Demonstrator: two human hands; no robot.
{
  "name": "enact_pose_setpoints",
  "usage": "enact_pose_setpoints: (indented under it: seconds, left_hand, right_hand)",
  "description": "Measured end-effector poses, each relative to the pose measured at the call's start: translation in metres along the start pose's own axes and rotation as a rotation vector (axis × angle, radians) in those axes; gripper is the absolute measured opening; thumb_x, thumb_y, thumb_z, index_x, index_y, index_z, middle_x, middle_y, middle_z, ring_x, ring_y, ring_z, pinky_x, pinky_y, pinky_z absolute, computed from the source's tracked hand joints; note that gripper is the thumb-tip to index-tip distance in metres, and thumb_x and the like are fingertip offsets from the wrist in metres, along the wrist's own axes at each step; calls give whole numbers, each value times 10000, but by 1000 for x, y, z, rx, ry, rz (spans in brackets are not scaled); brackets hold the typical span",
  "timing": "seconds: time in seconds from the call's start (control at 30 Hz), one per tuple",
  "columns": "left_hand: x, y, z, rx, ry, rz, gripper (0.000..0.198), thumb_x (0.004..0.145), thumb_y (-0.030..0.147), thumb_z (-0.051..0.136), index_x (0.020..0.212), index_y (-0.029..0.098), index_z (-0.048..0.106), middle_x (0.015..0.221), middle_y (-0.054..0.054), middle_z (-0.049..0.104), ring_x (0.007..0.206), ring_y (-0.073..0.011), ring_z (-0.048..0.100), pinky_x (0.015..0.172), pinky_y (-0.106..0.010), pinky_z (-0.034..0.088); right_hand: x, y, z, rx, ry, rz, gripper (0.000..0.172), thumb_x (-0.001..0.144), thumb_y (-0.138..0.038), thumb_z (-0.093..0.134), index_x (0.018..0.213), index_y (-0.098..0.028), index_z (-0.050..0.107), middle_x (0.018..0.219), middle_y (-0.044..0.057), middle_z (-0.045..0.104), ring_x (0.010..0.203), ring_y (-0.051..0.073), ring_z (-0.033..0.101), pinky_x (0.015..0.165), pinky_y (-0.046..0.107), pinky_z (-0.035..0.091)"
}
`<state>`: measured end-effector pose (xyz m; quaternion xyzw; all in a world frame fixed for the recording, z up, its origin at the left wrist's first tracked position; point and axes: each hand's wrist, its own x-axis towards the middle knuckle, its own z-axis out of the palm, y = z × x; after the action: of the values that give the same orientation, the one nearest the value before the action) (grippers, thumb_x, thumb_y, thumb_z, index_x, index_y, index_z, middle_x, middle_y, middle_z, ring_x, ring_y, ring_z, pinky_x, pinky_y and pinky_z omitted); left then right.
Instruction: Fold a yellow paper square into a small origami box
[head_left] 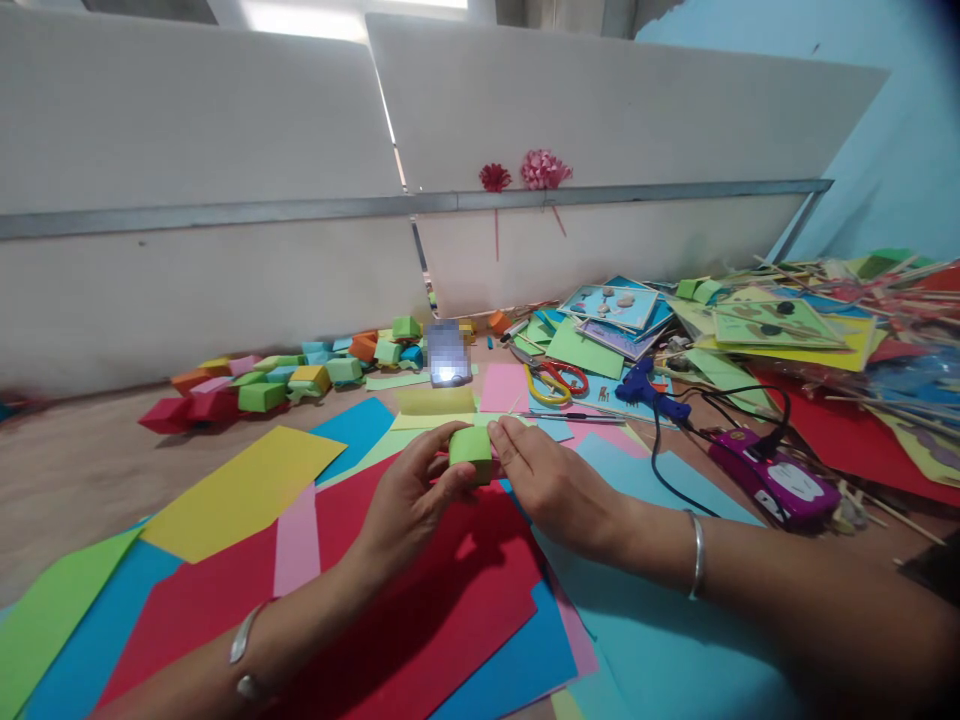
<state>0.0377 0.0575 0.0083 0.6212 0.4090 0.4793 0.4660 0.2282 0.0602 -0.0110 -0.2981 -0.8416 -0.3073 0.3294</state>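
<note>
A small light-green paper cube is held up above the layered coloured sheets. My left hand grips it from the left, thumb at the lower front and fingers behind. At the cube's right edge my right hand is closed, with thumb and fingers pinched together against that side. Whether a flap lies in that pinch is hidden. Below both hands spreads a large red sheet, beside a light-blue sheet on the right.
Folded paper cubes line the back left. Scissors, a pen, a blue glue gun and a purple power strip with black cable lie right of centre. A phone-like device stands behind. Sticks and cards pile far right.
</note>
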Motion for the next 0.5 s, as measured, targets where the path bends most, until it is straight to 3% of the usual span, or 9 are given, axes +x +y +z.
enact_pose_setpoints:
  seconds: [0.2, 0.33, 0.5]
  left_hand:
    - [-2, 0, 0, -77, -3, -17, 617, 739, 631, 754, 1139, 191, 591, 829, -19, 716, 675, -166, 704, 582, -258, 618]
    - [-3, -1, 0, -89, -19, -26, 614, 755, 625, 746, 1158, 191, 583, 853, -24, 723, 704, -172, 712, 598, -267, 623]
    - [-1, -4, -3, 2, -22, -8, 588, 790, 657, 688, 1135, 187, 617, 938, -53, 720, 765, -199, 716, 610, -290, 618]
  right_hand:
    - [1, -1, -7, 182, -54, 61, 329, 1006, -104, 363, 1207, -54, 618, 1171, 263, 656, 990, 272, 662, 756, 374, 599]
    - [7, -1, -12, 382, -148, 155, 288, 1027, -158, 375, 1113, -130, 649, 1117, 173, 676, 957, 230, 664, 787, 358, 586]
    - [9, -2, -13, 535, 48, 215, 195, 980, -178, 453, 1138, -148, 563, 1153, 150, 668, 1101, 235, 646, 928, 368, 563]
